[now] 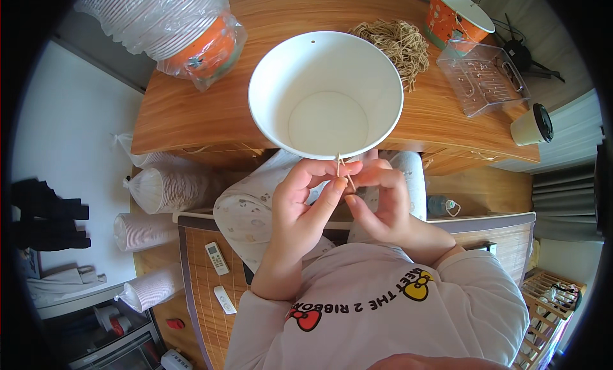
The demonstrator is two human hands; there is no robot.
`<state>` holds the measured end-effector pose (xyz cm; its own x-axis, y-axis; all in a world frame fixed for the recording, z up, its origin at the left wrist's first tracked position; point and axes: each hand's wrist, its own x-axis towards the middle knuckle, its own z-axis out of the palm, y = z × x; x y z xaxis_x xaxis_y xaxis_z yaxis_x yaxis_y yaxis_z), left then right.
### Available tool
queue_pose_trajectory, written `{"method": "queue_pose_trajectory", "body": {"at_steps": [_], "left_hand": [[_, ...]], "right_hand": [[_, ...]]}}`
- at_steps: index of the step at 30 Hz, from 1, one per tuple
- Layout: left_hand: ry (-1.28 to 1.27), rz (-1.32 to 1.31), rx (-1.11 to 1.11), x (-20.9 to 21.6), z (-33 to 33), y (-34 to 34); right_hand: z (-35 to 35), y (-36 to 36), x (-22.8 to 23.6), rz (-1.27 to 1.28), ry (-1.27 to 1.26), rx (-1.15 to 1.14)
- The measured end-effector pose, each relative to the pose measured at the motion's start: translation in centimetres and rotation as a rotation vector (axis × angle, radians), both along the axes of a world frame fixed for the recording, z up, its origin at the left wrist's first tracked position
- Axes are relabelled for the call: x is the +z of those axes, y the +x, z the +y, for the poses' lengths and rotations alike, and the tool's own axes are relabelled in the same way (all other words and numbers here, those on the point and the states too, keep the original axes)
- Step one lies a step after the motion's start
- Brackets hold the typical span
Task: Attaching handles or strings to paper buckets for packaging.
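Note:
A large white paper bucket (274,83) rests at the table's near edge, its open mouth facing me and a small punched hole at its far rim. A thin tan cord (339,160) hangs from the near rim, forming a small loop. My left hand (305,201) is closed, pinching the cord between thumb and fingertips just below that rim. Close beside it, my right hand (386,201) has its thumb and fingers curled around the cord's other strand. Part of the right fingertips is hidden behind the left ones.
A tan cord bundle (401,45) lies behind the bucket on the wooden table (198,118). Plastic-wrapped stacked buckets (191,44) stand far left. At right are an orange bucket (447,22), a clear plastic tray (482,83) and a lidded cup (529,127). Two remotes (217,258) lie lower left.

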<state>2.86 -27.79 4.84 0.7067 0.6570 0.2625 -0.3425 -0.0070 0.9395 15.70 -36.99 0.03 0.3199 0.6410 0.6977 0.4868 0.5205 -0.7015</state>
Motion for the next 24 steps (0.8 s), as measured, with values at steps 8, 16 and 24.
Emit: {"method": "queue_pose_trajectory", "body": {"at_steps": [8,16,24], "left_hand": [[0.317,0.019,0.162,-1.3,0.8,0.0],[-0.043,-0.039,0.020,-1.1,-0.1,-0.1],[-0.093,-0.090,-0.012,-1.4,0.0,0.0]], "right_hand": [[-0.7,0.7,1.1,-0.074,0.152,0.086],[-0.5,0.8,0.8,-0.204,0.110,-0.038],[0.2,1.4,1.7,-0.229,0.240,-0.214]]}}
